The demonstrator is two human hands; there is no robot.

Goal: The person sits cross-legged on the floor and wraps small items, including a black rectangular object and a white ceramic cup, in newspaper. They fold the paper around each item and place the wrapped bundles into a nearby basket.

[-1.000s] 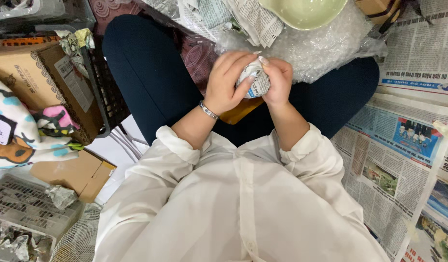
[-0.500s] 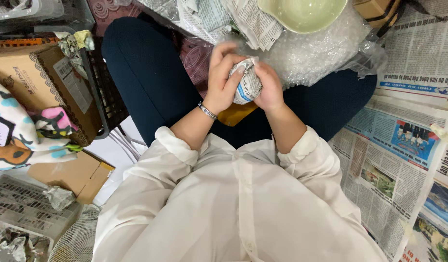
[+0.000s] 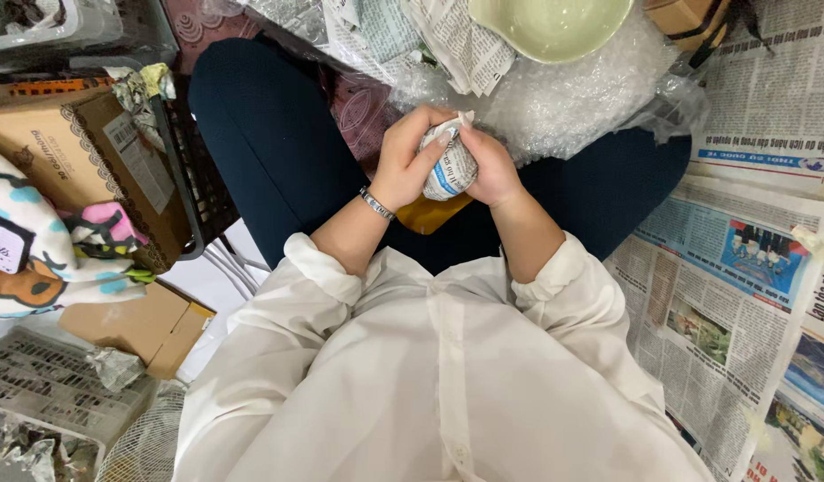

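The person sits cross-legged on a floor spread with newspaper sheets (image 3: 742, 295), which cover the ground to the right of the hands. Beyond the hands lies a heap of bubble wrap (image 3: 572, 98) with a pale green bowl (image 3: 550, 22) resting on it. To the left of the hands stands a black crate (image 3: 193, 178), with cardboard boxes (image 3: 82, 152) and a patterned cloth (image 3: 37, 250) further left.

Both hands are closed around a small newspaper-wrapped bundle (image 3: 447, 170), held over the lap. The left hand (image 3: 407, 161) curls over its top and left side, and the right hand (image 3: 492, 165) cups it from the right. An amber object (image 3: 430, 212) shows just below the bundle.

Compared with half a second ago, the bundle sits lower between the palms and the left fingers have folded further over it.

Room to move is tight: the bubble wrap crowds in just beyond the hands and the crate stands close on the left, with only the lap open beneath.
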